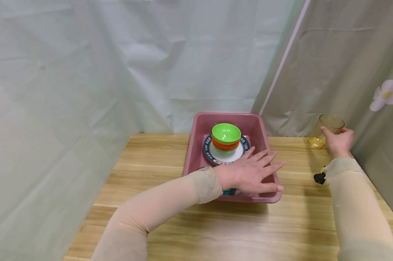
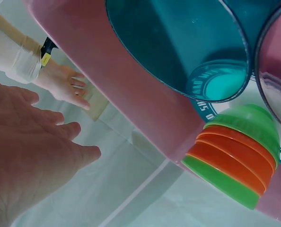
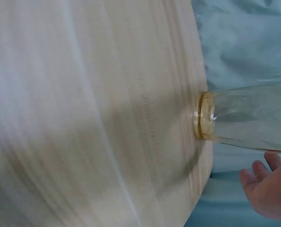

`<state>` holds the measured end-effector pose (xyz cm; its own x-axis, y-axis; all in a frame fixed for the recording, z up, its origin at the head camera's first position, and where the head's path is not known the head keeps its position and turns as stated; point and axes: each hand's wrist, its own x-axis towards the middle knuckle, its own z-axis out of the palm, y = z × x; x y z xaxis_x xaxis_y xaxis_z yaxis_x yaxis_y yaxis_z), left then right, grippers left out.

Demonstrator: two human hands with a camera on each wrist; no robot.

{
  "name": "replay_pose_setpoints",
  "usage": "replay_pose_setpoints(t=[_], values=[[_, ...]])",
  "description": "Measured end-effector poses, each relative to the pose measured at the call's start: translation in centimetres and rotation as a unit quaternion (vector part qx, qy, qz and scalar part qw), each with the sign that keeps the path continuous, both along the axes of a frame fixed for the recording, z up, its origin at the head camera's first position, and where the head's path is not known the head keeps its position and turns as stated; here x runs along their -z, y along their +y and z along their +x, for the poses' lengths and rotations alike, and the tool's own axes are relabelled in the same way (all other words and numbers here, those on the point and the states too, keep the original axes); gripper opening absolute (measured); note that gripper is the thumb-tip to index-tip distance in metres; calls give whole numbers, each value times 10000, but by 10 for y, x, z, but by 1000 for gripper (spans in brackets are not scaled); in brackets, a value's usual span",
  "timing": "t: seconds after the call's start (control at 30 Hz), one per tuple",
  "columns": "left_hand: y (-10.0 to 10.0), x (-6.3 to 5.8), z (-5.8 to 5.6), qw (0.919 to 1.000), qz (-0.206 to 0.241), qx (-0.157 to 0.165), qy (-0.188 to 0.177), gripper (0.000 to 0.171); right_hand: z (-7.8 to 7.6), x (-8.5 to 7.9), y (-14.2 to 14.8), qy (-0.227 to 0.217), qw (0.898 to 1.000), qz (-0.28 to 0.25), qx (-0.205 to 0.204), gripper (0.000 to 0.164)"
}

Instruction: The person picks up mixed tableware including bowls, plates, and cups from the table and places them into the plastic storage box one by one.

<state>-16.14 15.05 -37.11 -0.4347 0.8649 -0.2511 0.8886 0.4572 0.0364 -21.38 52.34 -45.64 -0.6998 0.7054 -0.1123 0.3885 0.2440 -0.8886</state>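
My right hand (image 1: 341,140) is at an amber clear glass (image 1: 317,142) that stands upright near the table's back right. Its thumb overlaps the glass's near side in the head view; in the right wrist view its loosely bent fingers lie right beside the glass wall (image 3: 254,116). My left hand (image 1: 255,174) stretches, fingers spread, over the right front part of a pink tub (image 1: 191,152). Inside the tub, a stack of green and orange bowls (image 1: 226,136) sits on a dark-rimmed plate (image 1: 212,156). Teal glasses (image 2: 154,42) beside them are mostly hidden under the left arm in the head view.
The tub stands on a wood-grain table (image 1: 151,156) against a pale curtain (image 1: 183,65). A grey curtain with a flower print (image 1: 387,95) borders the right side, close to the glass. A black device (image 1: 319,177) is worn at the right wrist.
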Motion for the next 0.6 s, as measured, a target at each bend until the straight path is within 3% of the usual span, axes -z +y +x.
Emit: replay_pose_setpoints(t=[0.2,0.37,0.6], values=[[-3,-2,-1,9999,73,-19,80,80,5,1,-5,99,9997,-191,98,97],[-4,-4,-2,9999,75,-59,33,81,-2,4,-10,167,9993,-343,34,101],[-3,-1,1,9999,-77,-80,95,81,-10,14,-9,140,9963,-524,-669,111]])
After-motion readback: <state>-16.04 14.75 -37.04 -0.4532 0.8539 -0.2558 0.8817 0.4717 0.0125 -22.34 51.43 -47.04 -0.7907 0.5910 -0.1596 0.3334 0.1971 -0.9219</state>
